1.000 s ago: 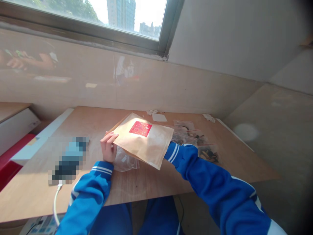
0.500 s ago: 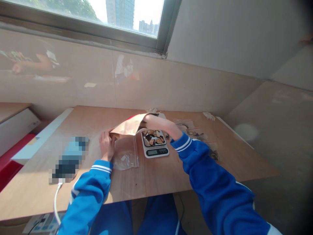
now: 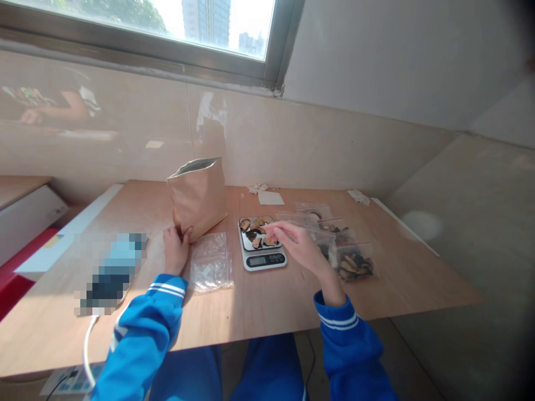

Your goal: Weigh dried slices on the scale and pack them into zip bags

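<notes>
My left hand (image 3: 176,249) is closed on the lower left corner of a brown paper bag (image 3: 200,197). The bag stands upright, its mouth open at the top. My right hand (image 3: 295,242) hovers over the right side of a white digital scale (image 3: 266,260), its fingers stretched out to the left with no piece visible in them. Dried mushroom slices (image 3: 256,225) lie spread on the scale's plate, partly hidden by my fingertips. Between bag and scale, a clear zip bag (image 3: 210,267) rests flat.
Several clear bags of dried slices (image 3: 354,264) lie right of the scale. A white card (image 3: 271,197) and crumpled tissue (image 3: 258,189) are near the wall. At left is a blurred-out device (image 3: 112,273) with a white cable (image 3: 88,348). The table's front edge (image 3: 251,336) is close to my legs.
My right hand has come out of the paper bag and moved down to the right, over the scale. The bag, tilted over before, now stands upright, with my left hand still at its corner.
</notes>
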The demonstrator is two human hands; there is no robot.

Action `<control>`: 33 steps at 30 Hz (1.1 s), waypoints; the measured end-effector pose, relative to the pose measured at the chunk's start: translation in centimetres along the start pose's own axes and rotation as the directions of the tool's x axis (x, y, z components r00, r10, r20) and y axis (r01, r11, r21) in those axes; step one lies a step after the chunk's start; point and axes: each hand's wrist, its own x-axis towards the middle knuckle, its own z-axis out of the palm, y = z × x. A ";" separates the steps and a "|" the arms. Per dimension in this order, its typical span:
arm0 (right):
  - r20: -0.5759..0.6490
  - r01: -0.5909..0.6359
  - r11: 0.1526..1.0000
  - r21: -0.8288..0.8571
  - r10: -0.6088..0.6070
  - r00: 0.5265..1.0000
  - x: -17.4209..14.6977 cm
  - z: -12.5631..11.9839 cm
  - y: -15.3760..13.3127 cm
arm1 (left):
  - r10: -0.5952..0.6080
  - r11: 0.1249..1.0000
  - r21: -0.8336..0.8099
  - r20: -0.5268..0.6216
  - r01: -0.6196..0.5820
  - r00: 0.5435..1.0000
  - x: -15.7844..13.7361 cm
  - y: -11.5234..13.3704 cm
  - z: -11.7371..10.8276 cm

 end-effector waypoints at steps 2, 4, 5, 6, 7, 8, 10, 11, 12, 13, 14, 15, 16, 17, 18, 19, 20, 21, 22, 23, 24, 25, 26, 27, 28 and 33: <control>-0.005 -0.081 0.995 0.062 0.081 0.997 -1.8 1.4 1.7 | 0.005 0.999 0.039 -0.026 -0.004 1.000 -0.1 0.2 -0.2; -0.012 -0.151 0.984 0.092 0.153 0.988 -3.5 2.6 3.0 | 0.031 0.998 0.054 -0.099 -0.026 0.995 -0.5 1.0 -0.7; -0.012 -0.179 0.979 0.099 0.181 0.983 -4.2 3.2 3.5 | 0.063 0.997 0.049 -0.161 -0.056 0.985 -0.9 1.6 -1.1; -0.006 -0.200 0.974 0.104 0.202 0.979 -4.8 3.8 3.9 | 0.111 0.994 0.039 -0.251 -0.105 0.962 -1.3 2.3 -1.5; 0.009 -0.217 0.970 0.107 0.218 0.976 -5.4 4.4 4.1 | 0.170 0.985 0.021 -0.349 -0.174 0.922 -1.8 3.1 -1.9; 0.031 -0.230 0.967 0.108 0.228 0.973 -5.8 4.9 4.3 | 0.209 0.972 -0.008 -0.408 -0.233 0.889 -2.5 4.0 -2.1; 0.074 -0.252 0.961 0.111 0.245 0.967 -6.3 5.9 4.3 | 0.344 0.924 -0.036 -0.352 -0.380 0.871 -3.9 5.5 -2.3; 0.095 -0.263 0.958 0.115 0.253 0.963 -6.4 6.3 4.2 | 0.445 0.889 -0.049 -0.141 -0.456 0.884 -4.7 6.1 -2.1; 0.111 -0.271 0.955 0.119 0.258 0.960 -6.5 6.7 4.0 | 0.496 0.868 -0.054 0.090 -0.493 0.863 -5.4 6.5 -1.7; 0.124 -0.273 0.954 0.121 0.258 0.958 -6.5 7.0 3.8 | 0.491 0.865 -0.032 0.248 -0.500 0.835 -6.0 6.7 -1.3; 0.135 -0.269 0.956 0.120 0.253 0.958 -6.5 7.3 3.6 | 0.476 0.861 0.010 0.339 -0.509 0.812 -6.6 6.7 -0.9; 0.146 -0.260 0.959 0.118 0.242 0.959 -6.5 7.6 3.4 | 0.454 0.854 0.062 0.396 -0.516 0.798 -7.0 6.7 -0.4; 0.156 -0.247 0.962 0.114 0.228 0.961 -6.5 7.8 3.2 | 0.435 0.847 0.101 0.432 -0.522 0.790 -7.3 6.5 -0.1; 0.164 -0.237 0.965 0.111 0.217 0.962 -6.6 8.1 3.1 | 0.427 0.839 0.128 0.450 -0.529 0.785 -7.5 6.3 0.1; 0.168 -0.231 0.967 0.109 0.211 0.963 -6.6 8.4 3.0 | 0.427 0.833 0.136 0.460 -0.537 0.779 -7.6 6.2 0.2; 0.168 -0.230 0.967 0.112 0.209 0.963 -6.5 8.7 3.0 | 0.437 0.831 0.126 0.457 -0.542 0.775 -7.5 6.1 0.1; 0.157 -0.234 0.965 0.121 0.214 0.964 -6.5 9.0 3.1 | 0.454 0.831 0.103 0.441 -0.546 0.774 -7.5 6.2 -0.2; 0.135 -0.242 0.960 0.138 0.223 0.965 -6.3 9.4 3.2 | 0.476 0.833 0.072 0.411 -0.548 0.778 -7.4 6.4 -0.5; 0.097 -0.248 0.955 0.162 0.235 0.967 -6.1 9.8 3.2 | 0.500 0.834 0.036 0.371 -0.550 0.783 -7.4 6.8 -0.9; 0.049 -0.251 0.950 0.186 0.246 0.968 -5.9 10.2 3.2 | 0.527 0.831 -0.004 0.328 -0.557 0.784 -7.4 7.2 -1.2; -0.003 -0.248 0.947 0.206 0.254 0.967 -5.6 10.5 3.1 | 0.557 0.821 -0.045 0.284 -0.570 0.780 -7.5 7.7 -1.6; -0.048 -0.239 0.946 0.218 0.255 0.966 -5.2 10.7 2.9 | 0.588 0.805 -0.084 0.243 -0.588 0.771 -7.5 8.3 -1.9; -0.077 -0.222 0.950 0.222 0.244 0.967 -4.8 10.8 2.6 | 0.619 0.785 -0.119 0.209 -0.608 0.757 -7.6 8.8 -2.2; -0.086 -0.197 0.955 0.221 0.221 0.972 -4.4 10.8 2.2 | 0.643 0.766 -0.147 0.185 -0.626 0.743 -7.8 9.3 -2.3; -0.082 -0.165 0.961 0.221 0.187 0.979 -3.9 10.7 1.7 | 0.660 0.752 -0.170 0.169 -0.638 0.732 -7.9 9.7 -2.3; -0.122 -0.044 0.981 0.191 0.068 0.990 -2.3 9.9 0.0 | 0.666 0.743 -0.204 0.135 -0.638 0.733 -8.3 10.5 -1.8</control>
